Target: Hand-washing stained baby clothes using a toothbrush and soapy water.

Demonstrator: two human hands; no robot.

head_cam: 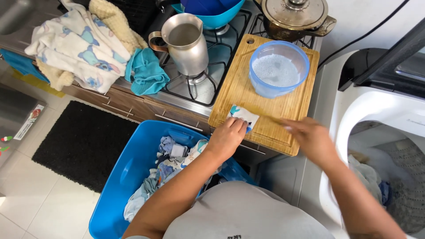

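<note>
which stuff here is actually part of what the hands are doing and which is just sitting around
In use:
left hand pinning the small printed cloth
right hand, blurred, over the cutting board
bowl of suds

Lying about:
metal jug
lidded pot
teal cloth
blue laundry tub
black mat

Both forearms bare, extended forward from the torso and converging. Left hand (pixel 226 137): knuckles up, fingers (pixel 238 126) curled down and pressed together at the near edge of the surface. Right hand (pixel 310 138): palm down, wrist angled inward, fingers (pixel 290 126) reaching left toward the other hand; outline motion-blurred, so its closure cannot be judged
</note>
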